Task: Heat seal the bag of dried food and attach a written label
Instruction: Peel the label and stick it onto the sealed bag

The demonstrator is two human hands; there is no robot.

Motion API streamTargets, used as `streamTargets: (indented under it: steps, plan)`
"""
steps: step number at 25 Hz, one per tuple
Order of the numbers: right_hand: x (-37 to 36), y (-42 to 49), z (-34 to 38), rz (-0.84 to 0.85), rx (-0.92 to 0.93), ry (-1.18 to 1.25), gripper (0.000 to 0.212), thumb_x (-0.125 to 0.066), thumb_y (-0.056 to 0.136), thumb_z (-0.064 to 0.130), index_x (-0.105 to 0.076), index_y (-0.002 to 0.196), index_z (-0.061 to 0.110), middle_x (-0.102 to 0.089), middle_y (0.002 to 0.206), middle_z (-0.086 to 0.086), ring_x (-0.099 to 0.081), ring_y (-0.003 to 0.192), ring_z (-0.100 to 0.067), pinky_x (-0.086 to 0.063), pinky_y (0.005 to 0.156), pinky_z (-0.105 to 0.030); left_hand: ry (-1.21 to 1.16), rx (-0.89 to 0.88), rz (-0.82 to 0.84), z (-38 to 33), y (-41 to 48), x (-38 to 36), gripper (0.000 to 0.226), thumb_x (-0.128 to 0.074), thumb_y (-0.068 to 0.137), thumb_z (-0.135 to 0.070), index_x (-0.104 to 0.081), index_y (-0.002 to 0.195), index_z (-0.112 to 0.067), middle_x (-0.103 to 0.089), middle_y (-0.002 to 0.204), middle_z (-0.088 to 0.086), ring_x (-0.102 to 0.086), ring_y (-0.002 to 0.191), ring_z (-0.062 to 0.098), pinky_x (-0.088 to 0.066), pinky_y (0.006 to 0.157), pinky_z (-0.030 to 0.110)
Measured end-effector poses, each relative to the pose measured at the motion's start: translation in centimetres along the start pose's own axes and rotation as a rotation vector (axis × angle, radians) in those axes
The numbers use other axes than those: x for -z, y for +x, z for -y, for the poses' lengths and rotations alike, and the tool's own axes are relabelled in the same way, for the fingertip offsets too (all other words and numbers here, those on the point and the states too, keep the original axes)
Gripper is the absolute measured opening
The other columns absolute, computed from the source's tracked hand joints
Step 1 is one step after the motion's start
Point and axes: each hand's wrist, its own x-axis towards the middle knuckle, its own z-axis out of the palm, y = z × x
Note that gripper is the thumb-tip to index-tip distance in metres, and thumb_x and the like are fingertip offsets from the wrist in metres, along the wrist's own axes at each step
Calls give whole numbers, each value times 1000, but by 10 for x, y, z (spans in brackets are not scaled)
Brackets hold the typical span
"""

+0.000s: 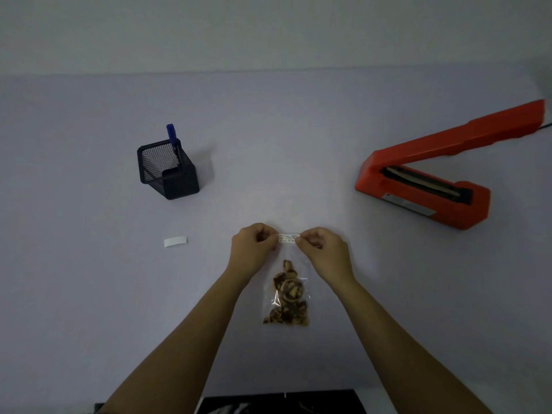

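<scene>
At the bottom edge of the frame a dark, flat object [280,403] is partly seen; above it, in the lower centre, a clear plastic bag of brown dried food pieces [286,297] lies flat on the pale grey table [89,294], the pieces gathered in its lower half; at the bag's upper end a small white paper label with handwritten lines [289,238] is stretched between both hands; its left end is pinched by the curled fingers of the left hand [254,242], its right end by those of the right hand [321,243]; whether the label already touches the bag cannot be told; at centre left a short curved white paper strip [175,242] lies alone; in the upper left a black wire-mesh pen holder [167,168] stands, a blue capped pen [172,134] upright in it; in the upper right a red heat sealer [442,171] rests with its arm raised.
</scene>
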Motion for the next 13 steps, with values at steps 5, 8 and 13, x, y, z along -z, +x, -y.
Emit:
streamTargets:
  steps: [5,8,13]
  plan:
    - [-4,0,-5,18,-32,-118,5,-69,79,30,-64,79,28,-67,77,12,-65,77,-10,-55,73,-31,96,-33,6,7,2,-4,7,-64,81,-15,-68,76,-18,-64,65,-8,-55,59,3,-40,53,6]
    - [-4,3,-4,19,-23,-158,6,-69,79,32,-64,77,30,-66,76,13,-65,77,-9,-54,73,-31,128,-66,-5,7,2,-5,7,-65,81,-15,-68,77,-19,-62,67,-11,-54,61,0,-39,54,1]
    - [-2,6,-4,11,-32,-213,7,-70,78,34,-68,81,28,-65,74,14,-64,78,-9,-53,74,-30,134,-70,-40,3,2,-9,3,-68,79,-16,-69,76,-17,-62,66,-11,-55,61,-1,-41,55,2]
